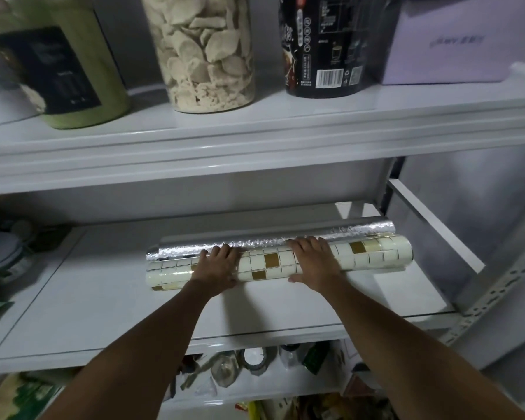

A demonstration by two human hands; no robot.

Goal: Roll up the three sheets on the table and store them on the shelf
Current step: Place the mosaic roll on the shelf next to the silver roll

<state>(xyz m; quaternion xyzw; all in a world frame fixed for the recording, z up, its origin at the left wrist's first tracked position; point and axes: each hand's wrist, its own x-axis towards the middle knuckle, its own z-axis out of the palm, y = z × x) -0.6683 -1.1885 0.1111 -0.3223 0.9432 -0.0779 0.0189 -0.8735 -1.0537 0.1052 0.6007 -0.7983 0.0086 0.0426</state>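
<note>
Two rolled sheets lie side by side on the white middle shelf (103,298). The nearer roll is cream with gold squares, a tile-pattern roll (270,263). Behind it, touching it, lies a silver foil roll (285,234). My left hand (217,266) rests palm down on the left part of the tile-pattern roll, fingers reaching the foil roll. My right hand (314,262) lies flat over the roll's right half, thumb at its near side. Both hands press on the roll without closing around it. No third sheet is in view.
On the upper shelf stand a green jar (64,65), a clear jar of pale chips (206,53), a black tub (325,47) and a lilac box (455,40). Clutter sits at the middle shelf's left end (9,253) and on the lower shelf (255,365). A metal upright (497,286) runs at right.
</note>
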